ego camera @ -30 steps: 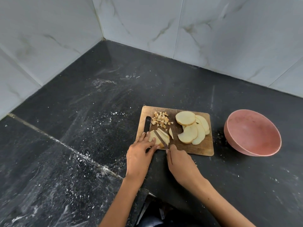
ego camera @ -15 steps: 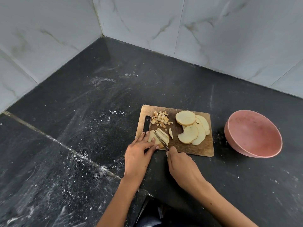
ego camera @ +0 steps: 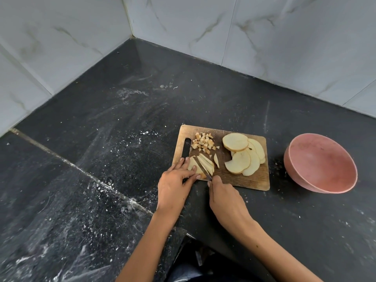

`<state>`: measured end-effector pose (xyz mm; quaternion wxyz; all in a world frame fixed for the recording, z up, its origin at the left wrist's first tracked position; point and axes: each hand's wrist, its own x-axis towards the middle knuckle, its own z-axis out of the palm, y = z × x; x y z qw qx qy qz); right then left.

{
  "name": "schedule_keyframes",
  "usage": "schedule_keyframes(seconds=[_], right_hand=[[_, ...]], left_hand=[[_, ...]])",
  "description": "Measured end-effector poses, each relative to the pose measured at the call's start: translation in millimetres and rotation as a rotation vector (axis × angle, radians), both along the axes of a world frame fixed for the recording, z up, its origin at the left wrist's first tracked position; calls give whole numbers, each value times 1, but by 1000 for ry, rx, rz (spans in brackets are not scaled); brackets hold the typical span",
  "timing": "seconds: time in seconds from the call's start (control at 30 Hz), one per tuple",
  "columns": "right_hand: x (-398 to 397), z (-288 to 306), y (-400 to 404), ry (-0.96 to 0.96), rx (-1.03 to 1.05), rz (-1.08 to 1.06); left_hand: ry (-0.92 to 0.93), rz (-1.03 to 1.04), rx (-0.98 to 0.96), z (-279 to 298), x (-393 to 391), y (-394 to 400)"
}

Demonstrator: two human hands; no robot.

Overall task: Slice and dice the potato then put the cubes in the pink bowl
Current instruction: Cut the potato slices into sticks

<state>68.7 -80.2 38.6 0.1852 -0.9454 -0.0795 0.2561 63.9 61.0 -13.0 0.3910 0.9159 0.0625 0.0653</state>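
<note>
At the near-left corner of the cutting board (ego camera: 240, 180), your left hand (ego camera: 173, 186) lies w/ fingers fairly straight, tips pressing down on a potato slice (ego camera: 192, 165); that grip is flat, not wrapped round anything. Your right hand (ego camera: 225, 198) sits just off the board's near edge, over the desk (ego camera: 122, 110), fingers curled round the handle of a knife (ego camera: 202, 167); handle itself is hidden in the fist. Blade runs diagonally up and left from the fist, across the held slice, resting btw the uncut part under your left fingertips and the strips (ego camera: 206, 162) already cut on its right. One thin sliver (ego camera: 216, 160) lies apart, just right of those strips.

Farther back on the board, near the handle slot (ego camera: 186, 148), there's a small heap of cubes (ego camera: 203, 143), brownish on some faces. On the board's right half, a fan of round potato slices (ego camera: 243, 156) overlaps, one thick round on top at the back.

Right of the board, apart from it, the pink bowl (ego camera: 320, 163) stands on the desk, tilted toward you, no cubes visible inside. Desk is dark stone, dusted w/ white specks on the left. White marble-look tiles (ego camera: 264, 33) form the corner walls behind.
</note>
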Motion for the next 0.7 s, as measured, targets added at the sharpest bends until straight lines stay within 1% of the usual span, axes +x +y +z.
schedule_keyframes(seconds=[0.07,0.17,0.3,0.5,0.7], right_hand=[[2,0,2,-10,3,-24],[10,3,-1,-36,-9,8],[10,9,-8,-81,60,11],[4,1,-4,-27,64,23],[11,-2,0,-36,54,-3]], left_hand=[[-4,2,-1,-1,0,1],[3,-1,-7,-1,0,1],[-12,-8,-2,0,0,2],[-20,-17,-8,0,1,4],[-6,-31,-12,0,1,4]])
